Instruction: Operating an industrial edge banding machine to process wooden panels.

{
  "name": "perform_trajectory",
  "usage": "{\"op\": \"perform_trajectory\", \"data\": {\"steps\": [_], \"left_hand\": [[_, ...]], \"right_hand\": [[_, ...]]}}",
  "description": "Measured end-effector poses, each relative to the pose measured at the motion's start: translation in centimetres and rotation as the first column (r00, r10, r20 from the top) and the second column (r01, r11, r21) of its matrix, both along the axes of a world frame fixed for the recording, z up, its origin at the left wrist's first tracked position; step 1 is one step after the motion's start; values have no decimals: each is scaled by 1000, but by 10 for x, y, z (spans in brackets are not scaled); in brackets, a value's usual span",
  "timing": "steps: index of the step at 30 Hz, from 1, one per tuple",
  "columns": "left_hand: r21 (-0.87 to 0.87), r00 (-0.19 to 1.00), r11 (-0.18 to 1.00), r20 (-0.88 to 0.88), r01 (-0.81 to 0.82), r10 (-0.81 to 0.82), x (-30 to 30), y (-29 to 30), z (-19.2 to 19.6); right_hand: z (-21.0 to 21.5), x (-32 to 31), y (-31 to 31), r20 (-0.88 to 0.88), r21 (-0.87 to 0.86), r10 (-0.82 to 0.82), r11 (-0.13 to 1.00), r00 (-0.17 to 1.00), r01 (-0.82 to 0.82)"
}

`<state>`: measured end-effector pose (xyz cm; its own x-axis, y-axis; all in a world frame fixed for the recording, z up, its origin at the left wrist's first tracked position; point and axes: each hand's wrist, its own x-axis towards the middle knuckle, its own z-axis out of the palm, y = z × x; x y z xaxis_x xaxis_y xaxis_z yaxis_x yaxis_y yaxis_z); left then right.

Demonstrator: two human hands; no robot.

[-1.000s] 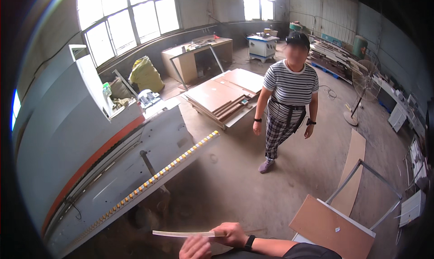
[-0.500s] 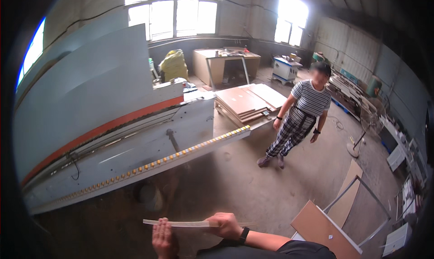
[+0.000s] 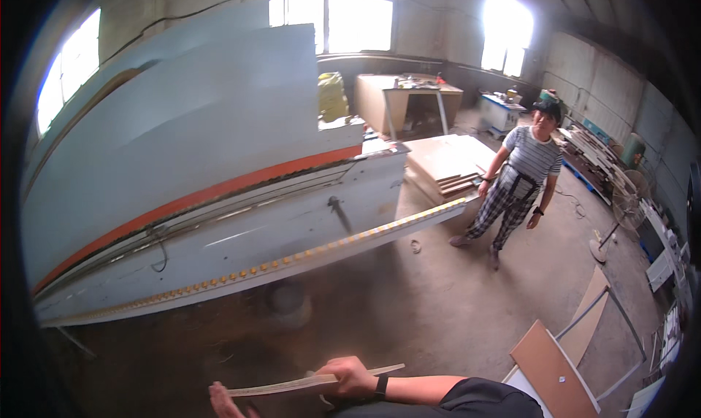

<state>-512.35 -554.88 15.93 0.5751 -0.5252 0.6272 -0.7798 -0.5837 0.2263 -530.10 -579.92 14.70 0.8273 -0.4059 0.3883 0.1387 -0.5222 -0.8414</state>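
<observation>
My right hand (image 3: 349,377) is closed round a thin flat board (image 3: 281,386), seen almost edge-on at the bottom of the view. A black band circles my right wrist. The board has a pale, striped edge. One end sticks out past my right hand, and the other reaches left toward my left hand (image 3: 222,401). Stretched fingers of that hand rest at the board's left end; the lower part of the hand is cut off by the frame and slightly blurred. The board's broad face is mostly hidden from me.
A long grey machine (image 3: 241,221) with an orange stripe and a yellow-studded rail (image 3: 307,256) crosses the left. Beyond its end lies a stack of boards (image 3: 445,159). A person (image 3: 522,177) stands beside it. Lower right are a brown panel (image 3: 556,370) and a metal frame (image 3: 621,381).
My view has swung left, so the room sits farther right. My left hand has moved down and left, to the board's end. My right hand keeps its grip.
</observation>
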Motion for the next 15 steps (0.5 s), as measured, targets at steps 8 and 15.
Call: {"op": "perform_trajectory", "data": {"steps": [8,15], "left_hand": [[-52,990,992,-77,112,-115,102,68,-11],[150,791,785,-23,-601,611,206,284,-3]], "right_hand": [[-8,222,84,-63,-24,311,949,948,-313],[41,393,205,-5,-37,644,765,765,-643]]}}
